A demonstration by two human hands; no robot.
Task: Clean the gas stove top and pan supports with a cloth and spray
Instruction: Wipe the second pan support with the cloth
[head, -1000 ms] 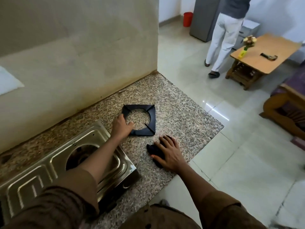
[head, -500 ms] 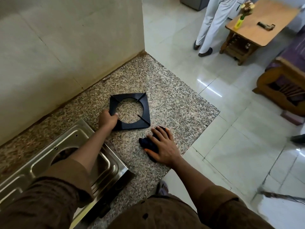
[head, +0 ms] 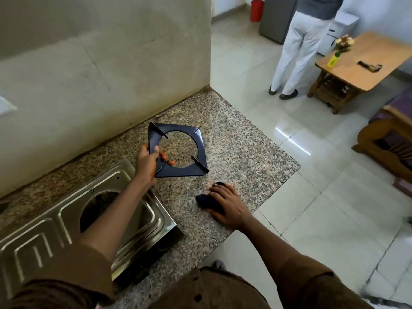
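A black square pan support [head: 199, 144] with a round hole is tilted up off the granite counter [head: 243, 150]. My left hand [head: 147, 162] grips its near left corner, thumb on top and fingers underneath. A dark cloth [head: 206, 202] lies bunched on the counter near the front edge, and my right hand [head: 229, 205] rests flat on it. The steel gas stove top [head: 66, 219] sits at the lower left with its burner opening bare, partly hidden by my left arm. No spray bottle is in view.
A tiled wall [head: 100, 74] runs behind the counter. The counter ends at right over a glossy tiled floor [head: 312, 197]. A person in white trousers [head: 296, 52] stands by a wooden table [head: 365, 61]. A wooden chair [head: 388, 146] is at far right.
My left hand has taken hold of the pan support and raised its near side off the counter. My right hand has stayed on the cloth.
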